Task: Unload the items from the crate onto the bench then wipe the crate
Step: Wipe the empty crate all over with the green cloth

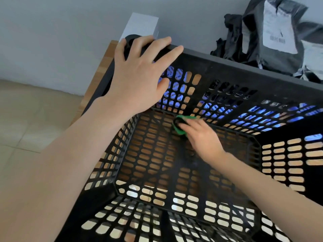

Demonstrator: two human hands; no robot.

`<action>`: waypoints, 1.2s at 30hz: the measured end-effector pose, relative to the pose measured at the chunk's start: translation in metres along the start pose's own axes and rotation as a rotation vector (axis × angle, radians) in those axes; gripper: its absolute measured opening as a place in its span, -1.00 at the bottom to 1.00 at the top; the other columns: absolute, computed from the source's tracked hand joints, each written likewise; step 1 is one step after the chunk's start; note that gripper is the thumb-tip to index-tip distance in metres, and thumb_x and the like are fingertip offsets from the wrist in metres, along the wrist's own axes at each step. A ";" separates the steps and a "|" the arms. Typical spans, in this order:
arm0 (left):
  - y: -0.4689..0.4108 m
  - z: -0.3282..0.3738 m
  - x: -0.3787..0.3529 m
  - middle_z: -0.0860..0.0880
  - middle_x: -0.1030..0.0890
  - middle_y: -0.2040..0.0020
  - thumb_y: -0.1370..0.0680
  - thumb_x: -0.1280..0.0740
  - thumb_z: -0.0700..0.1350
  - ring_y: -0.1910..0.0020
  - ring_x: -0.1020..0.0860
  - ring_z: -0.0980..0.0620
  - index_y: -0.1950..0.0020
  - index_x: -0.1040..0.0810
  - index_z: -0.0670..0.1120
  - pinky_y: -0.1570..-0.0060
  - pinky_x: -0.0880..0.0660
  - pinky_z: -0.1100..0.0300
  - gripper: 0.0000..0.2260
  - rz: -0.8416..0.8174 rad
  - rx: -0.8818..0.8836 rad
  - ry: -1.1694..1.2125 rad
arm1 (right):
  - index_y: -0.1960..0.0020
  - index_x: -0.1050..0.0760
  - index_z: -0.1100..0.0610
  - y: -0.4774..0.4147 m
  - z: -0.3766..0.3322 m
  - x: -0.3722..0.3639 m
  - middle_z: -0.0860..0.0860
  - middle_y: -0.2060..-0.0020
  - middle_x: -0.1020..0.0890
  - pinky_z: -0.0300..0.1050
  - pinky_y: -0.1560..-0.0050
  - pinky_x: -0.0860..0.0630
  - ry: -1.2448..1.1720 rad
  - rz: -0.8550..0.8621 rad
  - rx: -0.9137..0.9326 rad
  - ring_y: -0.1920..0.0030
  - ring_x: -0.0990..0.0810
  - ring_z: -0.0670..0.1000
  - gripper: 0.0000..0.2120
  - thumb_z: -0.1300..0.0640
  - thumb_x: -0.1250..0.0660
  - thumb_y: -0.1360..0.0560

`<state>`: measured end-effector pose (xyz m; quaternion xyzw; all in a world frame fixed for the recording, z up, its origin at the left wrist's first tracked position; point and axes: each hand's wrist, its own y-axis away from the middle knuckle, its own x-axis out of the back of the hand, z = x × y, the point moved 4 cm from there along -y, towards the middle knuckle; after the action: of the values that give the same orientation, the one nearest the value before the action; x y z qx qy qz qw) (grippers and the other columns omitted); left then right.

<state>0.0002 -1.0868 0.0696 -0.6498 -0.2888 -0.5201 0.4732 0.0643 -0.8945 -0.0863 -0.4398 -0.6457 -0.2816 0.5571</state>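
A black slotted plastic crate (262, 79) fills most of the view and stands on a wooden bench (106, 55). My left hand (139, 75) lies with spread, straight fingers over the crate's far-left corner rim. Deep inside, my right hand (201, 137) holds a green cloth (180, 126) against the crate floor near the far wall. Part of the cloth is hidden under my fingers. Nothing else lies inside the crate.
Grey and black plastic parcel bags (272, 32) with a white label are piled behind the crate at the upper right. A white box (141, 27) stands behind the far-left corner. Tiled floor (26, 116) lies to the left of the bench.
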 end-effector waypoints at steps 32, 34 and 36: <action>0.006 -0.002 0.003 0.02 -0.23 -0.57 -0.57 -0.24 -0.01 -0.53 -0.20 -0.12 -0.56 -0.22 0.11 -0.43 -0.06 -0.28 -0.45 0.022 0.002 0.062 | -0.14 -0.63 0.18 0.012 -0.005 -0.025 0.16 -0.12 -0.63 0.10 -0.10 -0.56 -0.030 -0.143 -0.210 -0.06 -0.61 0.23 -0.69 0.35 -0.42 -0.41; 0.006 -0.002 0.004 0.02 -0.23 -0.57 -0.58 -0.24 -0.01 -0.53 -0.19 -0.12 -0.56 -0.22 0.12 -0.44 -0.06 -0.28 -0.46 0.018 0.004 0.087 | -0.06 -0.66 0.12 0.036 -0.030 -0.019 0.11 -0.04 -0.68 0.06 0.02 -0.62 -0.089 -0.199 -0.071 0.05 -0.66 0.18 -0.69 0.33 -0.48 -0.35; 0.005 -0.002 0.004 0.02 -0.22 -0.57 -0.58 -0.24 0.00 -0.53 -0.18 -0.11 -0.56 -0.21 0.12 -0.44 -0.04 -0.27 -0.46 0.013 0.011 0.108 | -0.06 -0.66 0.00 0.071 -0.053 -0.021 -0.02 -0.06 -0.68 -0.07 0.08 -0.64 -0.095 -0.367 0.092 0.05 -0.67 0.07 -0.68 0.24 -0.48 -0.34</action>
<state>0.0055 -1.0907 0.0718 -0.6200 -0.2612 -0.5497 0.4951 0.1520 -0.9125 -0.1036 -0.3015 -0.7527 -0.3277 0.4849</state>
